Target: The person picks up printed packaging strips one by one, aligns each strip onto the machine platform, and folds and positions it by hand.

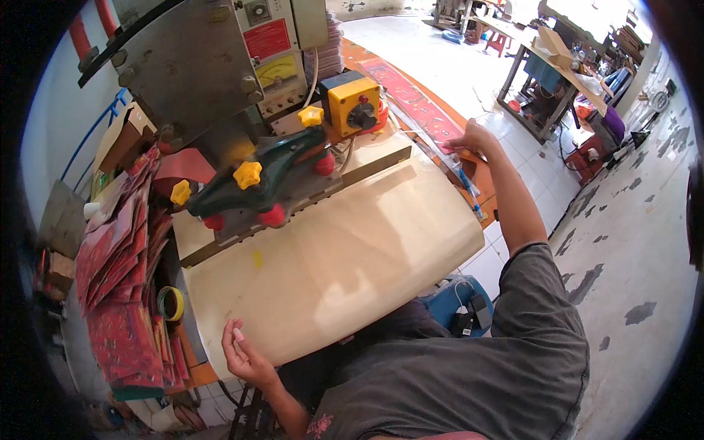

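My left hand (246,358) is at the near left edge of a cream-coloured work sheet (330,264), palm turned up. Its fingers are loosely bent and apart, with nothing in them. Out to the right, my right hand (475,139) is at the near end of a long red printed sheet (411,95); its fingers are closed at the edge of it. Beyond the work sheet stands a press machine with a dark green clamp frame (271,172), yellow star knobs (248,174) and a metal bar (293,213) along its front.
Piled red printed sheets (121,257) lie at the left, with a yellow tape roll (171,303) beside them. A yellow control box (353,103) stands by the press. Pens (469,187) lie near the right edge. A blue bin (447,301) holds adapters. A cluttered table (557,66) stands farther back.
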`<action>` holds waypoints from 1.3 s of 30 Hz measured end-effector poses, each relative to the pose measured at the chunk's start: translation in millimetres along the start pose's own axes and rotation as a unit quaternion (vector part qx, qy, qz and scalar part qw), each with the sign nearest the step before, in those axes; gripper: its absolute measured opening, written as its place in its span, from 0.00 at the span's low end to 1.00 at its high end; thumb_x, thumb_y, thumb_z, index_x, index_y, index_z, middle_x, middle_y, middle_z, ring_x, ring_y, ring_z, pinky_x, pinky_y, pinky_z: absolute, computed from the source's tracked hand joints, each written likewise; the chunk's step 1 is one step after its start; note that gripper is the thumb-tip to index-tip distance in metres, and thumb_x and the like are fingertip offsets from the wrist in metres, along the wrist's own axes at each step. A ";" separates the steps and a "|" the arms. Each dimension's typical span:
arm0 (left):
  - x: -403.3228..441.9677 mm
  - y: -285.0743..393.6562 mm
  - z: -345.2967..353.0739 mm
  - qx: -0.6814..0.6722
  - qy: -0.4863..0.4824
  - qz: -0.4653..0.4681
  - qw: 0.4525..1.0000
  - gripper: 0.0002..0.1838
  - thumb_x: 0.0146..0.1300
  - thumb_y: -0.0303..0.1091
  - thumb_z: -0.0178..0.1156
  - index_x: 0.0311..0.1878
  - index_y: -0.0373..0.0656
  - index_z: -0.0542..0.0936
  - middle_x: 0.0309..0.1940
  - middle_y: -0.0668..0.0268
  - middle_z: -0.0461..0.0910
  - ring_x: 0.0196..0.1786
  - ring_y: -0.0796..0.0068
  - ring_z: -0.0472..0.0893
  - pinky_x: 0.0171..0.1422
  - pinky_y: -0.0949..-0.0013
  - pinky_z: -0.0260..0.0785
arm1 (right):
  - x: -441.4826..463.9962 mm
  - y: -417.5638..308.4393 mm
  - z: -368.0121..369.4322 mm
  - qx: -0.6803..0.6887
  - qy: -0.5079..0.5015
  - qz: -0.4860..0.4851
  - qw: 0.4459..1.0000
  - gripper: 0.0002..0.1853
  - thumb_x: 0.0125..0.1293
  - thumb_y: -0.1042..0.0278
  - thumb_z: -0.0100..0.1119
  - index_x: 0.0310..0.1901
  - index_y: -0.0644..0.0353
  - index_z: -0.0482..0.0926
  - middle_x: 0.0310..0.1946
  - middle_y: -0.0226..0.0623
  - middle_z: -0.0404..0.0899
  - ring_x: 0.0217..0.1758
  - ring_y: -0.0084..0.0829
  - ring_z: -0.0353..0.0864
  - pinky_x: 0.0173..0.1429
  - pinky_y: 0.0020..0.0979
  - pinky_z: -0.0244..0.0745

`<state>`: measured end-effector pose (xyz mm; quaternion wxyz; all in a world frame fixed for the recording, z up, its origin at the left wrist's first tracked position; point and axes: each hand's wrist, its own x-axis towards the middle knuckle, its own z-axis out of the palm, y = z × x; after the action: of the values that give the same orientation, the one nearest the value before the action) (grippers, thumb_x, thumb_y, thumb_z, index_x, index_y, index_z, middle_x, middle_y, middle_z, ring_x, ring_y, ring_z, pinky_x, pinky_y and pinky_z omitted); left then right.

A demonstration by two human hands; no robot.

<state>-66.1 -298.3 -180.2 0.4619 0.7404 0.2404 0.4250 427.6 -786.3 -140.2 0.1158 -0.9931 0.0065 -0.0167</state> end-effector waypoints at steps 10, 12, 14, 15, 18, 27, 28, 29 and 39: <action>1.0 -5.7 -1.2 -0.016 -0.003 -0.004 1.000 0.15 0.80 0.28 0.52 0.60 0.27 0.78 0.53 0.52 0.84 0.57 0.64 0.83 0.67 0.61 0.72 | 20.9 14.1 -12.0 0.086 -0.090 0.072 0.990 0.39 0.44 0.41 0.85 0.38 0.77 0.85 0.33 0.55 0.87 0.35 0.42 0.89 0.37 0.44 0.83; 2.3 -3.5 0.5 -0.013 -0.002 0.014 1.000 0.14 0.79 0.27 0.52 0.59 0.27 0.78 0.52 0.51 0.84 0.55 0.64 0.83 0.66 0.62 0.72 | 24.3 18.4 -9.8 0.076 -0.091 0.060 0.991 0.36 0.48 0.43 0.84 0.38 0.76 0.85 0.33 0.55 0.87 0.35 0.42 0.89 0.36 0.44 0.82; 1.6 -0.5 -0.2 -0.003 -0.003 0.015 1.000 0.14 0.79 0.27 0.52 0.59 0.27 0.79 0.52 0.51 0.84 0.55 0.64 0.83 0.66 0.62 0.73 | 33.7 28.7 -0.2 0.102 -0.057 0.087 0.989 0.30 0.55 0.47 0.80 0.36 0.75 0.86 0.32 0.55 0.87 0.34 0.45 0.89 0.37 0.44 0.82; 1.6 0.0 -0.8 0.009 -0.003 0.014 1.000 0.14 0.79 0.26 0.52 0.59 0.27 0.79 0.51 0.52 0.84 0.54 0.64 0.83 0.65 0.62 0.73 | 35.3 31.9 0.4 0.103 -0.055 0.086 0.989 0.30 0.55 0.47 0.80 0.36 0.75 0.86 0.32 0.55 0.87 0.34 0.45 0.89 0.37 0.44 0.82; 1.6 -0.7 -1.4 0.002 -0.002 0.009 1.000 0.14 0.80 0.27 0.51 0.59 0.27 0.79 0.50 0.52 0.84 0.54 0.65 0.83 0.65 0.62 0.73 | 35.3 37.5 4.6 0.130 -0.039 0.095 0.986 0.28 0.61 0.51 0.76 0.38 0.77 0.84 0.33 0.56 0.87 0.35 0.46 0.89 0.38 0.46 0.82; 2.9 0.6 -1.3 -0.008 -0.018 0.015 1.000 0.15 0.80 0.28 0.52 0.59 0.27 0.79 0.49 0.52 0.85 0.54 0.65 0.83 0.65 0.63 0.73 | 56.9 85.8 26.3 0.693 0.118 0.221 0.676 0.17 0.68 0.58 0.73 0.47 0.58 0.78 0.34 0.32 0.79 0.31 0.29 0.82 0.32 0.31 0.85; 3.0 1.0 -1.3 -0.008 -0.018 0.015 1.000 0.15 0.80 0.28 0.52 0.59 0.27 0.79 0.49 0.52 0.85 0.54 0.65 0.83 0.65 0.63 0.73 | 55.4 85.8 22.9 0.693 0.118 0.221 0.676 0.17 0.68 0.58 0.73 0.47 0.58 0.78 0.34 0.32 0.79 0.31 0.29 0.82 0.32 0.31 0.85; 3.2 1.2 -1.1 0.001 -0.019 0.018 1.000 0.15 0.80 0.28 0.52 0.59 0.27 0.79 0.49 0.52 0.85 0.54 0.65 0.83 0.65 0.63 0.73 | 54.3 85.8 19.5 0.750 0.094 0.219 0.617 0.15 0.69 0.59 0.72 0.46 0.59 0.78 0.34 0.33 0.79 0.33 0.30 0.82 0.35 0.30 0.85; 2.6 -5.3 0.2 0.030 -0.027 0.023 0.999 0.15 0.80 0.30 0.52 0.59 0.27 0.79 0.48 0.53 0.85 0.53 0.65 0.84 0.64 0.63 0.74 | 44.0 64.4 32.0 0.805 0.139 0.093 0.570 0.10 0.71 0.76 0.64 0.50 0.70 0.81 0.44 0.44 0.84 0.46 0.37 0.86 0.54 0.37 0.85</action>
<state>-64.4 -294.0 -183.9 0.4360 0.7704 0.2229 0.4083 472.1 -842.3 -184.7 0.8656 -0.4698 0.0988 -0.1423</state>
